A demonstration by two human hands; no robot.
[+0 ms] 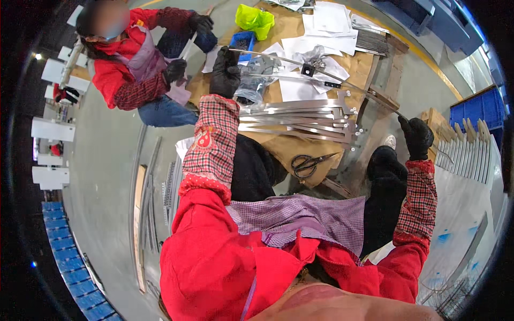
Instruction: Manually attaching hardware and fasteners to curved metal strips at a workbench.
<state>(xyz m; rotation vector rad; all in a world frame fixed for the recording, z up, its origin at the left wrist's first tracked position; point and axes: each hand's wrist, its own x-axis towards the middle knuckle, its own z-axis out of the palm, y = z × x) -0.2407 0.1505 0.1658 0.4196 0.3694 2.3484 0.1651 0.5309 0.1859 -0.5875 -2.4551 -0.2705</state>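
A long, thin metal strip point(350, 85) stretches across the work surface in front of me. My left hand point(225, 75), in a black glove, pinches it near its far left end. Toward the right, my right hand point(416, 138), gloved in black too, is closed around the strip near its other end. A small black square block point(308, 70) sits at the strip's middle; whether it is fixed to it I cannot tell. Below lie several flat metal bars point(300, 111) with bent ends. Black-handled scissors point(306, 165) rest nearer to me on the brown cardboard point(276, 150).
White paper sheets point(329, 18), a blue bin point(243, 44) and a yellow-green bag point(255, 21) occupy the far side. A co-worker point(126, 69) sits at the left. Upright metal strips point(466, 155) and a blue crate point(476, 109) stand at the right. Long profiles point(144, 208) lie on the floor.
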